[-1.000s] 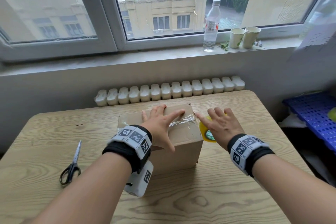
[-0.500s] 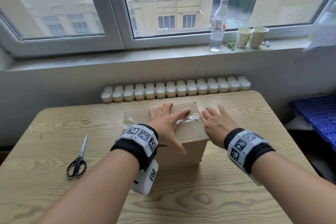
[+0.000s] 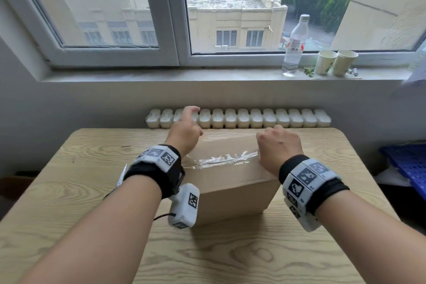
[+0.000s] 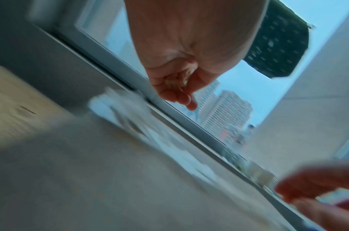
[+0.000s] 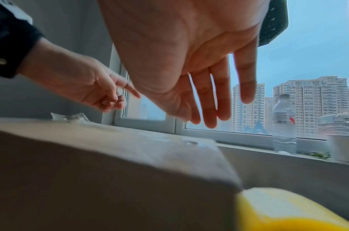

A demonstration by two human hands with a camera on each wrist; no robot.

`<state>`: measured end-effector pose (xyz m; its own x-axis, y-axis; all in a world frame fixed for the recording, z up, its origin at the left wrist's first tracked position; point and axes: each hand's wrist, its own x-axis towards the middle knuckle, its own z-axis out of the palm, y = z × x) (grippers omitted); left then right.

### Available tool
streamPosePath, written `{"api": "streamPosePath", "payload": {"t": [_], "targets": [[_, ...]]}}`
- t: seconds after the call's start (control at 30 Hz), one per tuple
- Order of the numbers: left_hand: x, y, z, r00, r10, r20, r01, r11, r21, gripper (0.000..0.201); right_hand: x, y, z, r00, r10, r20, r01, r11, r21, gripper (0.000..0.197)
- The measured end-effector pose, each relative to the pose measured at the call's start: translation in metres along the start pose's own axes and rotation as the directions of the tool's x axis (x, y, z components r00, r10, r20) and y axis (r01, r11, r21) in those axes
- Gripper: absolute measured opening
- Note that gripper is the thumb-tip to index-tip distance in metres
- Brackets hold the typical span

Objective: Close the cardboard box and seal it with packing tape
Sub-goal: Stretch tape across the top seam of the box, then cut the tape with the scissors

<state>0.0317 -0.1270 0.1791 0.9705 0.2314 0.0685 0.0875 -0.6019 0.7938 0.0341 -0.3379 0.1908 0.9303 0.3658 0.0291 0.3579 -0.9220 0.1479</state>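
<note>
The brown cardboard box stands closed on the wooden table, with a wrinkled strip of clear tape running across its top. My left hand hovers above the box's far left corner, fingers loosely curled and holding nothing. Over the right edge of the box my right hand hangs with straight fingers, not touching the cardboard. The yellow tape roll lies beside the box's right side; in the head view it is hidden.
A scissor blade shows behind my left wrist on the table's left part. A white radiator runs behind the table. On the windowsill stand a water bottle and two paper cups. A blue crate sits at the right.
Both hands have lifted off the box. The left palm was pressing the tape on top and now hovers over the far left corner; the right rose from beside the roll.
</note>
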Motion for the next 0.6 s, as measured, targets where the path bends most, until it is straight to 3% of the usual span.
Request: {"api": "streamPosePath", "payload": {"t": [0.1,0.2,0.33,0.43,0.53,0.6], "targets": [[0.000,-0.024,-0.037,0.995,-0.085,-0.059,0.086,0.996,0.015,0.020,0.007,-0.023,-0.006,0.995,-0.083,-0.063,0.087,0.994,0.061,0.017],[-0.006,-0.056,-0.068,0.990,-0.122,-0.077,0.126,0.991,0.044,0.026,0.017,-0.056,-0.005,0.989,-0.125,-0.075,0.134,0.984,0.119,0.020],[-0.017,-0.098,-0.094,0.972,-0.227,-0.066,0.233,0.966,0.109,0.021,0.027,-0.087,0.006,0.994,-0.090,-0.063,0.099,0.982,0.158,0.024],[-0.021,-0.127,-0.107,0.959,-0.283,0.001,0.280,0.949,0.142,0.011,0.027,-0.107,0.017,0.996,-0.082,-0.043,0.088,0.982,0.167,0.023],[-0.022,-0.143,-0.108,0.949,-0.284,0.135,0.267,0.955,0.129,0.014,0.032,-0.120,0.021,0.996,-0.066,-0.052,0.073,0.985,0.154,0.023],[-0.018,-0.152,-0.108,0.948,-0.294,0.125,0.276,0.950,0.144,0.011,0.035,-0.124,0.020,0.998,-0.040,-0.057,0.049,0.984,0.172,0.024]]}}
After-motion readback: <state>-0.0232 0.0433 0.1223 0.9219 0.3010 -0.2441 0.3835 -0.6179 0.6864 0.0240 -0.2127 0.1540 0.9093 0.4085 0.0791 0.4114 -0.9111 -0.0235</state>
